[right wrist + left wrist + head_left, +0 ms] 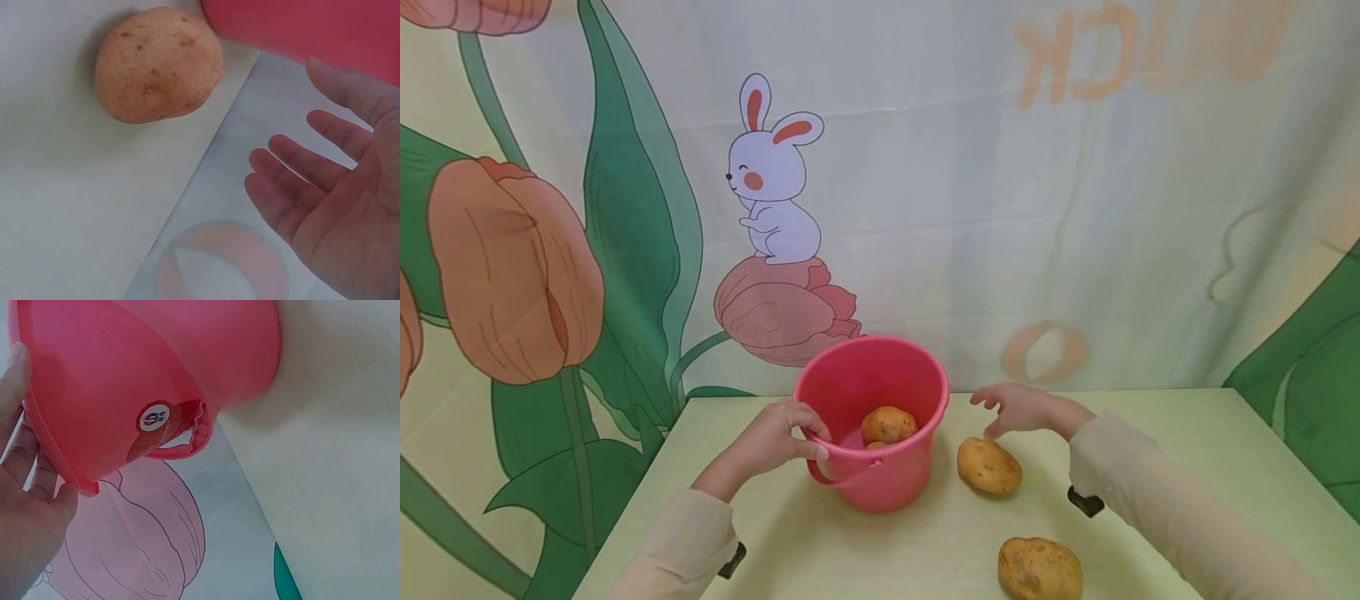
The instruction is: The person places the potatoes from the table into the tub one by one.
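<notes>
Potato handling at a bucket, described from near to far. In the foreground, one potato [1040, 569] lies on the tabletop [1187, 425], well apart from both hands. Beyond it, a second potato [989, 467] rests just to the right of the pink bucket [895, 479], apart from its wall. The left hand [775, 437] grasps the bucket's rim at the near left, thumb and fingers pinching it, with the forearm angled in from the lower left; the handle [850, 479] hangs on the near side. Inside lies a third potato [889, 425], with part of another [877, 445] showing beneath it. The right hand [1018, 408] is raised just beyond the second potato, empty, its fingers spread and directed toward the bucket; the right wrist view shows a gap between hand and potato. The step in hand appears to be loading the bucket, one hand steadying it while the other is free. Taking the second potato would call for lowering the right hand and curling the fingers round it. Behind stands a printed backdrop [925, 208].
</notes>
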Action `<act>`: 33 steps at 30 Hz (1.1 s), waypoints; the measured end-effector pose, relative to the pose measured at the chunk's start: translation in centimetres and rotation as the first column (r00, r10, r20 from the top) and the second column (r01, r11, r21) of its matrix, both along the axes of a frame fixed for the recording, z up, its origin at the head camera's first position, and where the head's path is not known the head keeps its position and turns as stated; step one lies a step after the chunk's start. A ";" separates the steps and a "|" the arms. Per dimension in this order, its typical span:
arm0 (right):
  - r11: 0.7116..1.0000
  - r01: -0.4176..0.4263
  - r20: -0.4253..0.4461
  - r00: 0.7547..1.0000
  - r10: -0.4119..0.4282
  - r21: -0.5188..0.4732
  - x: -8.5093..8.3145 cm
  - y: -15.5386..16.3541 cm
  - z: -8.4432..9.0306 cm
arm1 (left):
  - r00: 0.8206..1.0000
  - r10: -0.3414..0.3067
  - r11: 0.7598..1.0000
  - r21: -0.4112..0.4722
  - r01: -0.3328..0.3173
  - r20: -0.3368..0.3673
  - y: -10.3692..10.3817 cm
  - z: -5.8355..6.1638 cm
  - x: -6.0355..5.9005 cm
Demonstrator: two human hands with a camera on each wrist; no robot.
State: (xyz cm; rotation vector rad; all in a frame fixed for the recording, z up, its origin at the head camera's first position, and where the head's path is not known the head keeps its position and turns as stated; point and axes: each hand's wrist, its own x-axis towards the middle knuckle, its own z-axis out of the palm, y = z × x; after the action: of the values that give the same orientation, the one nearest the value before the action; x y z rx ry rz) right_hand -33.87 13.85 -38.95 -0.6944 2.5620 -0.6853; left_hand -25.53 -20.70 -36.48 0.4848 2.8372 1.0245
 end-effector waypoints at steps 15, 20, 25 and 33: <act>1.000 0.017 0.065 0.998 -0.016 -0.011 -0.1 0.5 -2.3 | 1.000 0.008 1.000 0.006 -0.008 0.011 0.0 0.0 -0.2; 1.000 0.020 0.069 0.997 -0.020 -0.009 0.0 0.5 -2.6 | 1.000 0.007 1.000 0.010 -0.007 0.013 -0.1 0.1 -0.1; 0.999 0.047 0.088 0.995 -0.046 -0.006 0.1 0.6 -3.2 | 1.000 0.010 1.000 0.010 -0.011 0.014 -0.1 0.0 -0.1; 0.998 0.066 0.106 0.992 -0.066 0.010 0.3 0.8 -4.2 | 0.999 0.029 1.000 0.009 -0.029 0.022 0.0 -0.1 -0.1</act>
State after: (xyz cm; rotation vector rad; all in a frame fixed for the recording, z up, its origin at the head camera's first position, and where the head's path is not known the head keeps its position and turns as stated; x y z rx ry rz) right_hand -33.55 14.62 -43.12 -0.5576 2.4975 -0.7151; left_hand -25.63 -20.68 -36.56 0.4318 2.8295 1.0414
